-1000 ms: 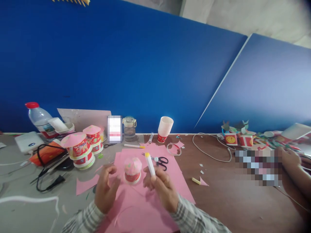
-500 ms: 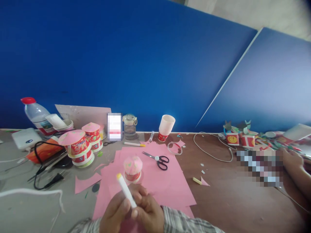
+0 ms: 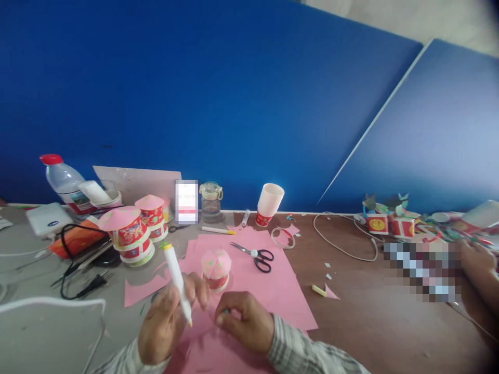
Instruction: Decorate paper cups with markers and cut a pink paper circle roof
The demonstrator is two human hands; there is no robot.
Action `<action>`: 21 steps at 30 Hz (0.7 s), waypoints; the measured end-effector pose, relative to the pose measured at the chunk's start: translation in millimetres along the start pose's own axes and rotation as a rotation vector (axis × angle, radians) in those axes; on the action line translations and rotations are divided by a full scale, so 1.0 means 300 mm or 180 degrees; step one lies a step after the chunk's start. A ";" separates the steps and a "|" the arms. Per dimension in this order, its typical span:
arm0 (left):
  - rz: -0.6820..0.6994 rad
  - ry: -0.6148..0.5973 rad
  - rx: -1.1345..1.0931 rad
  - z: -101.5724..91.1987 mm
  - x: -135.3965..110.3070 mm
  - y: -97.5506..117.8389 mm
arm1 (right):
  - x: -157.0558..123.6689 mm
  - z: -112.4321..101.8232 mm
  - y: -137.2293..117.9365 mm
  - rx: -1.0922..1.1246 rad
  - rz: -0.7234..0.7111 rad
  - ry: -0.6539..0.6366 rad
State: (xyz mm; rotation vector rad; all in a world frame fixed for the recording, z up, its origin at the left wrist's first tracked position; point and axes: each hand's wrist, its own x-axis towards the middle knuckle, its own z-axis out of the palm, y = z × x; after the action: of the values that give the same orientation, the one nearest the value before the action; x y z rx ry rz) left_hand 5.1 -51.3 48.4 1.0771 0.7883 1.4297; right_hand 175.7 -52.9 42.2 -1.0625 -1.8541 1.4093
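My left hand is closed round a white marker, held slanted with its yellow tip down over the pink paper sheet. My right hand rests on the same sheet beside it, fingers curled in a pinch on something small and dark that I cannot make out. Just beyond both hands stands a small red paper cup with a pink cone top. Black-handled scissors lie on the pink sheet behind the cup.
Stacked decorated cups stand at the left, with a black cable, a water bottle and a white device. A glass jar and white cups stand by the blue wall. Another person's hand is at the right.
The marker has passed from both hands into my left hand alone and now points tip down. My right hand has come away from it and settled on the pink paper, pinched.
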 end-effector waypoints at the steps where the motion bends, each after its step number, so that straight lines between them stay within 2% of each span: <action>1: 0.0015 -0.0109 -0.0009 -0.001 0.000 0.003 | 0.008 -0.027 0.003 -0.0560 0.0000 -0.0001; 3: -0.0005 -0.0425 -0.0027 0.003 -0.006 0.001 | 0.026 -0.074 0.016 -0.1478 0.0054 -0.0173; 5: -0.0126 -0.0839 -0.0020 0.015 -0.020 -0.006 | 0.044 -0.104 0.037 -0.2011 0.0262 -0.0148; 9: -0.0592 -0.1621 0.0066 0.054 -0.047 -0.018 | 0.079 -0.115 0.073 -0.2293 0.0531 0.0212; 13: -0.0780 -0.1880 0.0235 0.072 -0.059 -0.036 | 0.075 -0.127 0.053 -0.2221 0.0568 0.0313; 15: -0.0836 -0.1948 0.0330 0.071 -0.060 -0.047 | 0.051 -0.144 0.021 -0.1997 0.0524 0.0075; 17: -0.0979 -0.2047 0.0421 0.070 -0.060 -0.054 | 0.020 -0.157 -0.018 -0.1484 0.0442 -0.0368; 18: -0.1055 -0.2089 0.0475 0.072 -0.060 -0.054 | 0.006 -0.158 -0.036 -0.0782 0.0377 -0.0662; 21: -0.1154 -0.2291 0.0693 0.080 -0.062 -0.048 | -0.022 -0.144 -0.075 0.0653 0.0220 -0.0978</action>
State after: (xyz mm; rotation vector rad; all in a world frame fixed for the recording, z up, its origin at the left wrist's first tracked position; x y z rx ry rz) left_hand 31.9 -70.1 40.5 1.4100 0.5707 0.5844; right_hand 208.9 -39.5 75.9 -0.8526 -1.8411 1.8453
